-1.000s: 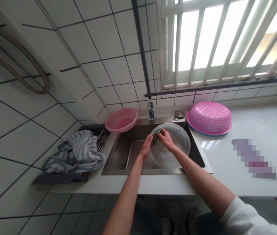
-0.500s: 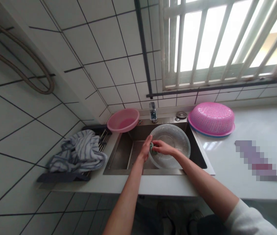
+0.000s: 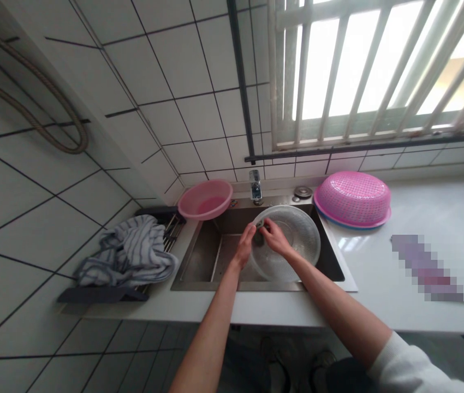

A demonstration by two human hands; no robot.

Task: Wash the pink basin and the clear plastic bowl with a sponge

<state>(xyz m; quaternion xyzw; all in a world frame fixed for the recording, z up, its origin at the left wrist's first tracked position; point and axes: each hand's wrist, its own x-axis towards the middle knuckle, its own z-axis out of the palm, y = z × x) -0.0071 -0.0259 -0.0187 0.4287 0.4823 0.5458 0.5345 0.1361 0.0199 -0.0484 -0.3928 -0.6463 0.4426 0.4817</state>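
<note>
A clear plastic colander (image 3: pixel 295 234) stands tilted in the steel sink (image 3: pixel 205 256). My left hand (image 3: pixel 245 245) grips the colander's left rim, fingers closed on it. My right hand (image 3: pixel 273 238) is inside the colander near its upper left rim, closed on a small green scrubbing pad (image 3: pixel 260 224) pressed against the plastic. The tap (image 3: pixel 255 186) stands just behind the colander.
A pink basin (image 3: pixel 205 198) sits at the sink's back left corner. A pink colander (image 3: pixel 352 197) lies upside down on the white counter to the right. A striped cloth (image 3: pixel 128 252) lies on a dark rack left of the sink. Tiled walls and a barred window stand behind.
My right hand with the pad has moved from the colander's left side back up toward its upper rim. My left hand stays on the rim.
</note>
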